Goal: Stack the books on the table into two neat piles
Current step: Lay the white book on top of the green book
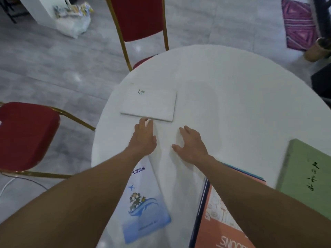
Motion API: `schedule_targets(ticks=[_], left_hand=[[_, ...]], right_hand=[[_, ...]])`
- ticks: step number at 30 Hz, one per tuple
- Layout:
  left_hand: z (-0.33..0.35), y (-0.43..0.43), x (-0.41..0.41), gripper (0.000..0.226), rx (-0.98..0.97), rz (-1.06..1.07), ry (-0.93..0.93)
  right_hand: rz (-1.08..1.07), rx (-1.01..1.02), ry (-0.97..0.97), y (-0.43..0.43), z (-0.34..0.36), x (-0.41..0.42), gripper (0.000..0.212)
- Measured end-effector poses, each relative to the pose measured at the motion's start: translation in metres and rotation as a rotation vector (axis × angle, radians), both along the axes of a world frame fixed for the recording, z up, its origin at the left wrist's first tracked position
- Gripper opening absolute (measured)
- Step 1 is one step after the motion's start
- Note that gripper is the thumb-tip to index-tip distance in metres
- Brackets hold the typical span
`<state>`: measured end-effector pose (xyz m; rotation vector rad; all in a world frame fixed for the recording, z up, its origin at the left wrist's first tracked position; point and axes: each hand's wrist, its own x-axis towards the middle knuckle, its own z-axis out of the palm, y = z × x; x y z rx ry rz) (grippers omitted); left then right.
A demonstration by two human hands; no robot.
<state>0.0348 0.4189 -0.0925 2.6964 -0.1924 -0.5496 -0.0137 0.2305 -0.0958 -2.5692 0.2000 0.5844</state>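
Observation:
A white book [149, 104] lies flat on the round white table [232, 90], towards its left edge. My left hand [144, 137] is stretched out with its fingertips just short of that book's near edge, holding nothing. My right hand [190, 144] hovers open beside it, a little nearer to me, fingers spread. Under my left forearm lies a white and blue book [145, 203] with a whale picture. An orange book [220, 222] sits on a dark blue one [200, 208] under my right forearm. A green book [304, 178] lies at the right.
Two red chairs with gold frames stand close to the table: one at the far side [139, 18], one at the left [26, 133]. A white plastic bag [73, 20] lies on the grey floor. A purple patterned cushion [298, 24] and a basket [318, 49] are at the far right.

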Motion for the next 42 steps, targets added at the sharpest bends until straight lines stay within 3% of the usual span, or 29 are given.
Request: schedule_targets(ticks=[7,14,19,25,29,33,37,42], left_hand=[[-0.009,-0.016,0.029,0.07,0.093,-0.176,-0.019],[-0.008,-0.02,0.024,0.042,0.141,-0.196,-0.137],[-0.005,-0.004,-0.002,0.03,0.242,-0.273,-0.209],[-0.001,0.01,-0.02,0.026,0.22,-0.465,-0.227],[0.0,0.012,-0.021,0.04,-0.105,-0.222,-0.076],[0.005,-0.003,-0.01,0.074,-0.276,0.182,0.097],[0.008,-0.008,0.001,0.064,-0.398,0.484,0.31],[0.022,-0.022,-0.002,0.038,-0.609,0.65,0.418]], right_hand=[[0.015,-0.085,-0.047,0.004,-0.013,-0.007,0.08],[-0.006,-0.033,-0.051,0.001,-0.013,-0.007,0.076],[-0.233,0.131,-0.148,-0.004,0.003,0.002,0.066],[-0.206,0.097,-0.026,-0.012,0.006,0.006,0.086],[-0.165,0.009,-0.018,-0.002,0.005,0.005,0.057],[-0.3,0.104,0.107,0.008,0.005,0.007,0.059],[-0.417,0.168,0.209,0.002,0.009,0.01,0.063],[-0.518,0.277,0.253,-0.011,0.014,0.001,0.052]])
